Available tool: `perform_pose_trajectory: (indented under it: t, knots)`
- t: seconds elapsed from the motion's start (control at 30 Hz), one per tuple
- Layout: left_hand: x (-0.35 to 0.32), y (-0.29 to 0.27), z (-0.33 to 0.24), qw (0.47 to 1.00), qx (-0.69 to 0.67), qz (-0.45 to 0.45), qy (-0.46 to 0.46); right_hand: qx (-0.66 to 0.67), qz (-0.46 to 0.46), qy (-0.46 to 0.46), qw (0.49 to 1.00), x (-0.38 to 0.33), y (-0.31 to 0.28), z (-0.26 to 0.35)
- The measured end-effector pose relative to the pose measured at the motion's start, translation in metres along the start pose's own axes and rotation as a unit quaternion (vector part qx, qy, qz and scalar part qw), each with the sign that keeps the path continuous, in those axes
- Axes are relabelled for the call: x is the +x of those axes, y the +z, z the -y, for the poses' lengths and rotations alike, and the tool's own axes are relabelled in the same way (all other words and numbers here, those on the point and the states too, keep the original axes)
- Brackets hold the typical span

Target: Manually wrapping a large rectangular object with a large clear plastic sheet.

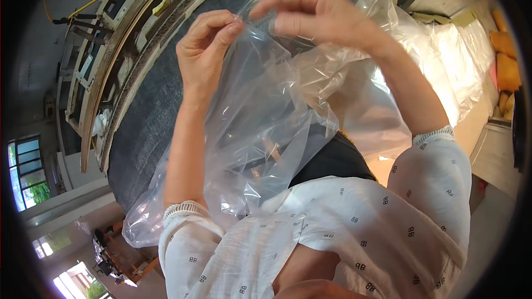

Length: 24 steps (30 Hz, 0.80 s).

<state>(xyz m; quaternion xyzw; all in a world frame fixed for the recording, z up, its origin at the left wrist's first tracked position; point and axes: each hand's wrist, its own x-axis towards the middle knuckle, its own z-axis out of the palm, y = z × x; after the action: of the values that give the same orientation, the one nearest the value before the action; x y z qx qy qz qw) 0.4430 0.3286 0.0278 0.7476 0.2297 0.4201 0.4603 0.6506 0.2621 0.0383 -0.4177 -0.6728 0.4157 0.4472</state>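
The left hand [206, 50] and the right hand [316, 16] are raised close together, and each grip is pinched on the top edge of a clear plastic bag [266, 122]. The bag hangs down from the fingers, between the forearms. Behind it lies a dark grey surface [149, 116]. More clear plastic bags [449, 61] are piled at the right.

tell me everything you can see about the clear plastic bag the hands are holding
The clear plastic bag is thin, glossy film, see-through and heavily creased. It hangs from its upper edge, which the left hand pinches between thumb and forefinger while the right hand pinches it close by. Its lower part drapes down over the white sleeves and lap. Dark shapes show through it, too blurred to identify.
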Motion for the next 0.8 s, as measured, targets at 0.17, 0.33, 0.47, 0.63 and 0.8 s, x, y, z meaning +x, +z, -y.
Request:
perform_pose_trajectory:
  t: [0.17,0.33,0.47,0.63,0.8]
  knots:
    - [-0.016,0.012,0.01,0.95,-0.28,-0.126,-0.065,-0.384,0.017,-0.182,0.905,0.051,-0.027,-0.016]
    - [-0.043,-0.017,-0.002,0.885,-0.206,-0.398,-0.128,-0.285,0.088,-0.172,0.939,0.033,0.038,0.024]
    - [-0.114,-0.105,-0.013,0.9,-0.032,-0.435,-0.016,-0.361,0.257,-0.013,0.897,0.002,0.027,-0.008]
    - [-0.256,-0.26,-0.025,0.817,0.36,-0.45,0.0,-0.391,0.477,0.204,0.76,-0.078,0.013,-0.064]
    - [-0.367,-0.382,-0.055,0.593,0.64,-0.479,-0.096,-0.572,0.299,0.122,0.754,-0.152,-0.036,-0.09]
